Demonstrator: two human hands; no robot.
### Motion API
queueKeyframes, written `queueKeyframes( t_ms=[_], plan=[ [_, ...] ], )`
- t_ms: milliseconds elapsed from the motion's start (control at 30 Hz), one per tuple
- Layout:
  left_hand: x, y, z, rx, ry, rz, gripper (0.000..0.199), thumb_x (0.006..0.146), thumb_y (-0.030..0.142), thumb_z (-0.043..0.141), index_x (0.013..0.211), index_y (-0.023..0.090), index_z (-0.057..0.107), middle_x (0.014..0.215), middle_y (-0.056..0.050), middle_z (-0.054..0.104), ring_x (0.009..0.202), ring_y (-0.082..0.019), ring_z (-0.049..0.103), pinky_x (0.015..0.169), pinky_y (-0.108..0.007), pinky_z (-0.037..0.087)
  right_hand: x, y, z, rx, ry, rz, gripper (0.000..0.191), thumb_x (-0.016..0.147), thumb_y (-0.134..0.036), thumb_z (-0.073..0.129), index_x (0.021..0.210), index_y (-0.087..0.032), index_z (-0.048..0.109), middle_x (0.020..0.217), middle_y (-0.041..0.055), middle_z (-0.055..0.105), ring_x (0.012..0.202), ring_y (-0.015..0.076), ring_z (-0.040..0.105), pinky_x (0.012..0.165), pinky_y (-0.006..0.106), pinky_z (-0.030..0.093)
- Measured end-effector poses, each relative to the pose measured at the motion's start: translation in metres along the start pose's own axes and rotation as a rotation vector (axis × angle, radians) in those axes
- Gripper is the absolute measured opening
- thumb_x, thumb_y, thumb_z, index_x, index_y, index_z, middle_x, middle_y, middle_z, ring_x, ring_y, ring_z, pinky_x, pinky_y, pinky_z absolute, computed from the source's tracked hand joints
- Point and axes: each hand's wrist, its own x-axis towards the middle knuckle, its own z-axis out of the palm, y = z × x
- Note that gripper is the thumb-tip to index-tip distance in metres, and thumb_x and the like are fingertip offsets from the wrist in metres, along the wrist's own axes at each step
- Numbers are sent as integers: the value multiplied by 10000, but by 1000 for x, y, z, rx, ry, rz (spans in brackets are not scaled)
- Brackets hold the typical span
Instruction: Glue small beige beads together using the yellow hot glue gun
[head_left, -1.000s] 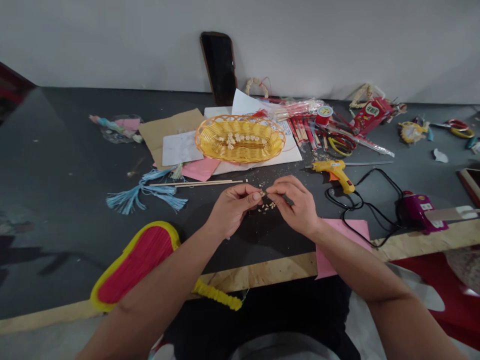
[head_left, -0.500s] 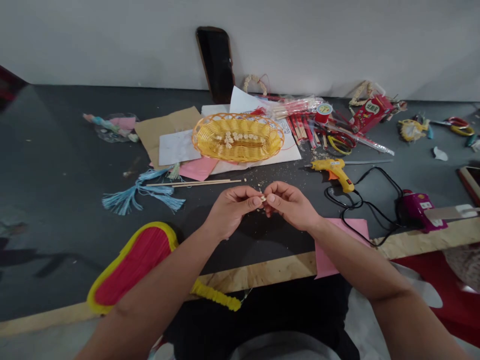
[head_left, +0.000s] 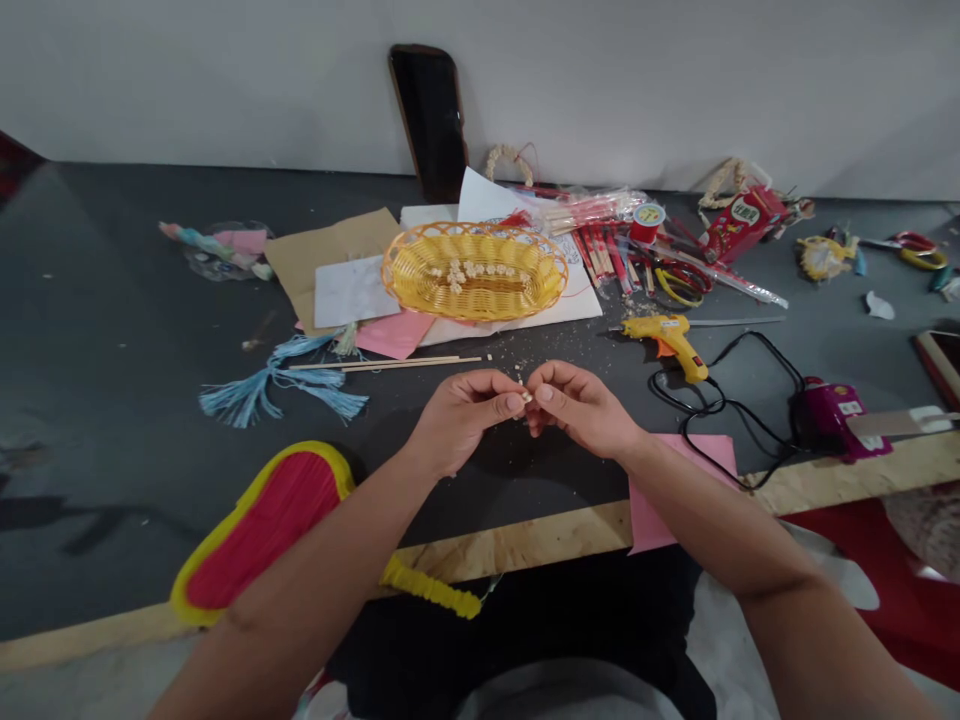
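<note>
Fingertip to fingertip, my left hand [head_left: 476, 410] and my right hand [head_left: 574, 405] pinch a small pale wooden piece [head_left: 527, 397] between them. Fingers hide most of it, so its exact shape cannot be made out. Tiny pale crumbs lie on the dark table around the fingertips. Just beyond, a yellow woven basket [head_left: 480, 305] holds several small cream-coloured clusters [head_left: 456, 275]. Thin wooden sticks [head_left: 390, 364] lie to the left of my hands, beside a blue tassel [head_left: 262, 390].
A yellow glue gun [head_left: 671, 340] with a black cord lies to the right, near a purple device [head_left: 840, 420]. Scissors [head_left: 682, 285], a red thread spool [head_left: 646, 225] and wrapped sticks are behind. A red-and-yellow paddle shape [head_left: 262, 530] lies under my left forearm. A phone [head_left: 430, 120] leans on the wall.
Both hands keep the same pinch on the small piece, with barely any finger movement. The whole view has shifted very slightly.
</note>
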Motion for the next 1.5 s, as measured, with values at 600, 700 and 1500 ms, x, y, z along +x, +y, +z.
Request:
queueKeyframes(
  t_ms=[600, 700, 1500],
  plan=[
    [-2, 0, -1, 20, -92, 26, 169, 688, 263, 854, 669, 144, 735, 626, -18, 717, 600, -141, 671, 625, -263, 554, 0, 3, -1, 24, -15, 20, 322, 786, -434, 789, 846, -174, 608, 705, -38, 620, 634, 75, 614, 631, 217, 571],
    [-1, 0, -2, 20, -105, 33, 155, 696, 250, 849, 676, 147, 735, 630, -16, 717, 604, -142, 673, 629, -266, 555, 0, 4, 0, 24, -11, 25, 330, 777, -438, 794, 846, -175, 606, 710, -37, 620, 639, 77, 615, 631, 220, 573],
    [1, 0, -1, 25, -20, -110, 343, 543, 407, 923, 587, 145, 706, 562, 12, 647, 572, -79, 535, 615, -218, 407, -4, -3, -4, -496, -62, -433, 144, 905, -240, 676, 1042, -219, 712, 917, 27, 638, 806, 115, 647, 744, 274, 547]
  ],
)
